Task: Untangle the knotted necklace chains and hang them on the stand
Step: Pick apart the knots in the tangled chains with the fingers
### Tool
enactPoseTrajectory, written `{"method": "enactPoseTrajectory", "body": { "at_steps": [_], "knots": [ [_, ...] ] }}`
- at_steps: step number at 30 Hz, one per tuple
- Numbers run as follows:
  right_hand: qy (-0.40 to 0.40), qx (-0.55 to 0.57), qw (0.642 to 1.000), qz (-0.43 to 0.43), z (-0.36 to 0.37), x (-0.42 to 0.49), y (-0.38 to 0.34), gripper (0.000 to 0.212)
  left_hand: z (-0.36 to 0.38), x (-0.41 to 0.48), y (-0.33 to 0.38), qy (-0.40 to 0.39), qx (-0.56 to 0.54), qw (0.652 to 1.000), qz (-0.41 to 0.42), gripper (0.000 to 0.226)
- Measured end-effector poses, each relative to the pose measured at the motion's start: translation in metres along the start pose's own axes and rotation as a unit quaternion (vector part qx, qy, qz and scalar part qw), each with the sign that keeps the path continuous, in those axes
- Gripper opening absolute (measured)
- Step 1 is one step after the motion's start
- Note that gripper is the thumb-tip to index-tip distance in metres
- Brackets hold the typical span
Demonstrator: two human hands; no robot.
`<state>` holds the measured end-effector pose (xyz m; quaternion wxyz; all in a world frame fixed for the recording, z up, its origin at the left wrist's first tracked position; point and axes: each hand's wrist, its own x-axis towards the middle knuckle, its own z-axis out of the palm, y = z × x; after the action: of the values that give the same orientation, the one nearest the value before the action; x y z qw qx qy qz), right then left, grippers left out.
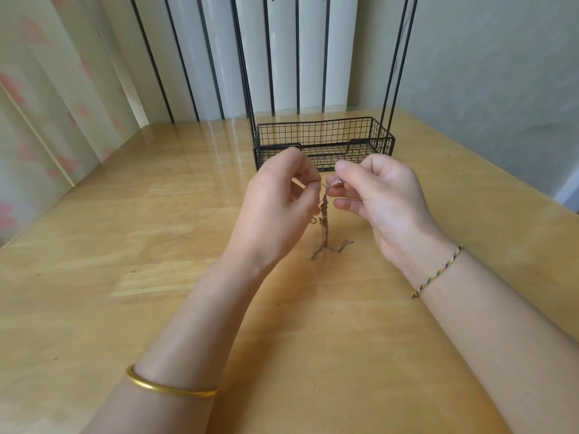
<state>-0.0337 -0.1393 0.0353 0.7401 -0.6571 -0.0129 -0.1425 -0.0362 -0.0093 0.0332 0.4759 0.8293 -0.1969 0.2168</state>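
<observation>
Left hand and right hand pinching the top of a knotted necklace chain tangle between them, tangle dangling to the wooden table, black wire stand at twelve o'clock just beyond, gold bangle on left forearm, braided cord bracelet on right wrist

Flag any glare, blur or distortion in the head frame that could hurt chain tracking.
Head view: glare streaks on the table left of the stand; wide-angle distortion bows its uprights and the table edges; the chains pinched between left hand and right hand are soft, links unresolved; faint soft shadow below the hands.
</observation>
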Motion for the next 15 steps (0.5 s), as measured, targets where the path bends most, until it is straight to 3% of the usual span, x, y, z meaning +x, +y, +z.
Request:
{"method": "enactPoseTrajectory", "body": {
  "at_steps": [8, 15],
  "knots": [
    [-0.011, 0.062, 0.998, 0.014, 0.0002, -0.0018, -0.0034, 0.026, -0.0005, -0.0005, 0.0031, -0.025, -0.076, 0.996, -0.042, 0.006],
    [-0.081, 0.198, 0.967, 0.135, -0.0077, 0.0027, -0.0086, 0.015, -0.0007, -0.0008, 0.0019, -0.029, -0.094, 0.994, -0.057, 0.011]
  ]
}}
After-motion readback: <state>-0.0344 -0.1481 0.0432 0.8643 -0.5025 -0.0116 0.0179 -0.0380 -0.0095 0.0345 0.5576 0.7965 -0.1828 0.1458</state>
